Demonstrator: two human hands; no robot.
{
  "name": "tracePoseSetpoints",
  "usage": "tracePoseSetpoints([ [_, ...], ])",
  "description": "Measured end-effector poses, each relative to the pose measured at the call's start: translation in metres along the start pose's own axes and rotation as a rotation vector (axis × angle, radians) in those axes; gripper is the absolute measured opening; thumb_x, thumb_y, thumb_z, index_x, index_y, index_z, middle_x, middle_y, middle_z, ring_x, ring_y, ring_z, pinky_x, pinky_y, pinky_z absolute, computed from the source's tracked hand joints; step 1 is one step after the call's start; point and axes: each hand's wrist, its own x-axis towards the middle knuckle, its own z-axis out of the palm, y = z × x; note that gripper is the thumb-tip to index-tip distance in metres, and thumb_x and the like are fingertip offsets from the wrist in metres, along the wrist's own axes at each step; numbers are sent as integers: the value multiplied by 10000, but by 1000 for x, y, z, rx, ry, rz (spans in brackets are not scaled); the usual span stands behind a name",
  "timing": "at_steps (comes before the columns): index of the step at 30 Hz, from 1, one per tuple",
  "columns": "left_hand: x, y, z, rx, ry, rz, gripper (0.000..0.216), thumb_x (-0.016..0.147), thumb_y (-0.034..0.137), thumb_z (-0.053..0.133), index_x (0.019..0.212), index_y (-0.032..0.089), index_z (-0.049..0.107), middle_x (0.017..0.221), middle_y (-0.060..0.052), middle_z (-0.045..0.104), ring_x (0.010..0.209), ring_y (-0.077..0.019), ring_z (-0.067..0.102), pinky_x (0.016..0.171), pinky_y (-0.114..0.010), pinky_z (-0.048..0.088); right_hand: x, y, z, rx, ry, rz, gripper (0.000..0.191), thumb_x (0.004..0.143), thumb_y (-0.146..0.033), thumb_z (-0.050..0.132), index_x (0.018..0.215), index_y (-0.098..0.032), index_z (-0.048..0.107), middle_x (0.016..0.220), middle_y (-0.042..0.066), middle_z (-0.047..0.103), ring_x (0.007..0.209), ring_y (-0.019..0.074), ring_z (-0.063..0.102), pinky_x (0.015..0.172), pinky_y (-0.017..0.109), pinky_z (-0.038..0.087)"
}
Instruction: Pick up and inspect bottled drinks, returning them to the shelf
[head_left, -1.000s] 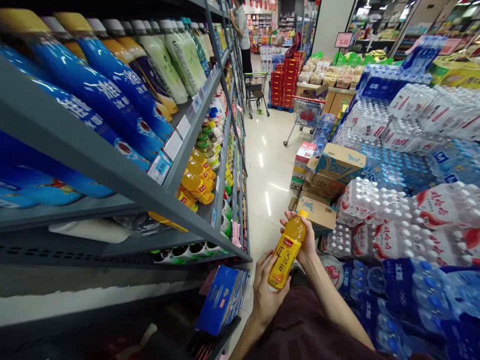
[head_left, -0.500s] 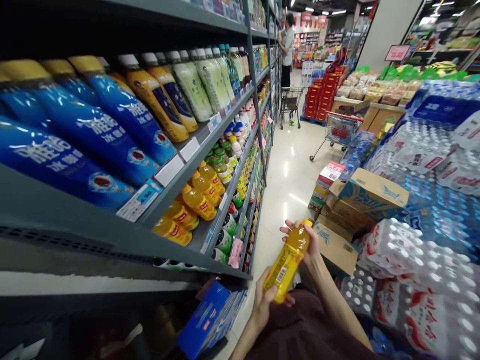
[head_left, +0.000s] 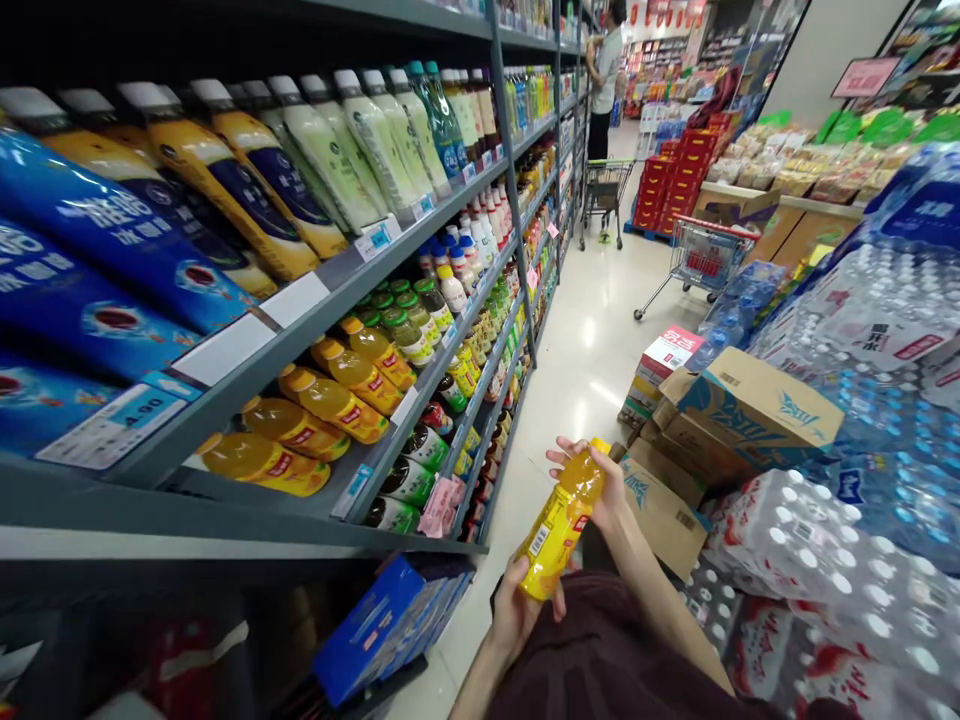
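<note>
I hold a yellow drink bottle (head_left: 561, 524) tilted in front of me, low in the aisle. My left hand (head_left: 517, 605) cups its base, fingers wrapped round the bottom. My right hand (head_left: 600, 482) grips the neck and yellow cap end. The label side with a barcode faces up. More bottles of the same yellow drink (head_left: 330, 405) lie in a row on the grey shelf (head_left: 409, 405) to my left.
Tall grey shelving on the left carries blue bottles (head_left: 105, 240), pale green bottles (head_left: 352, 150) and small bottles. Cardboard boxes (head_left: 750, 400) and shrink-wrapped water packs (head_left: 817, 540) crowd the right. A shopping cart (head_left: 701, 260) and a person with a cart (head_left: 604, 70) stand farther down the aisle.
The bottle has been turned in my hands, so the barcode side now shows. My view has shifted lower along the shelves, and the yellow bottles on the shelf are closer.
</note>
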Motion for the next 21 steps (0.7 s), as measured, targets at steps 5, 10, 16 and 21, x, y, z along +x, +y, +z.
tracePoseSetpoints([
  [5,13,0,18,-2,-28,-6,523,921,576,598,1189,134,671,997,-163,762,574,-177,691,493,-244,514,-4,-20,-7,9,29,-3,282,666,-402,890,755,-205,709,1140,71,755,1020,295,734,861,419,607],
  [10,27,-1,32,74,-22,-18,555,905,608,604,1170,124,656,966,-155,750,560,-161,664,487,-244,511,-1,-38,-12,14,38,-48,276,690,-401,868,787,-191,717,1178,96,744,1052,304,725,849,409,605],
  [16,26,-10,35,203,45,46,624,875,601,652,1278,135,550,1033,-173,738,615,-176,680,482,-250,515,1,-40,-16,40,25,-30,257,696,-317,822,911,-224,717,1197,85,747,1150,331,694,857,456,608],
  [21,22,-7,37,477,168,191,571,861,516,700,1270,151,539,1055,-143,737,764,-225,727,540,-283,572,5,-37,-11,-64,-1,13,294,818,-362,752,1051,-186,728,1344,120,685,1150,301,700,870,401,610],
])
